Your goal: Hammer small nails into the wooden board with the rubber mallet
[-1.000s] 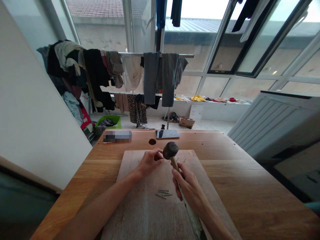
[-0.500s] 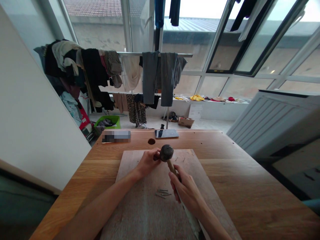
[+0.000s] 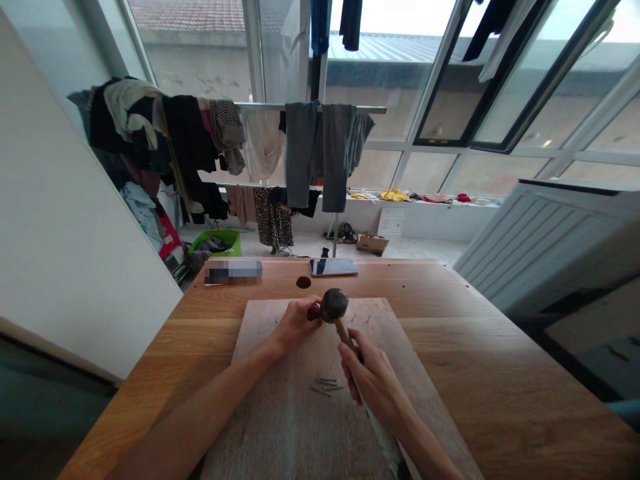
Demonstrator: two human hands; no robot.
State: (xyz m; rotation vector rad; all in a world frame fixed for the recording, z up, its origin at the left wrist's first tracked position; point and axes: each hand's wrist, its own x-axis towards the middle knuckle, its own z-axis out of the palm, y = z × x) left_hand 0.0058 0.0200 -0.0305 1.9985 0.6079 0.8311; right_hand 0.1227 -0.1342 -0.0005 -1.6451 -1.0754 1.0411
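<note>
My right hand (image 3: 369, 363) is wrapped round the wooden handle of a hammer (image 3: 335, 305) with a dark, rounded head. The head hangs over the far part of a wooden board (image 3: 280, 413). Just left of it, my left hand (image 3: 299, 319) is closed near the board, its fingertips pinched beside the hammer head. Whatever sits between those fingertips is hidden. Several loose nails (image 3: 327, 386) lie in a small heap on the middle of the board. Beyond the hammer, to its right, two thin nails (image 3: 369, 319) stick up from the board.
The board rests on a wooden table (image 3: 500, 373) with a round hole (image 3: 303, 283) near its far edge. A phone (image 3: 333, 267) and a blurred flat object (image 3: 233, 273) lie along that edge. Behind stand a clothes rack (image 3: 370, 110) with laundry and a green basket (image 3: 230, 243).
Hardly anything differs. The hammer head sits very slightly further right beside my left hand, and both hands keep their grip.
</note>
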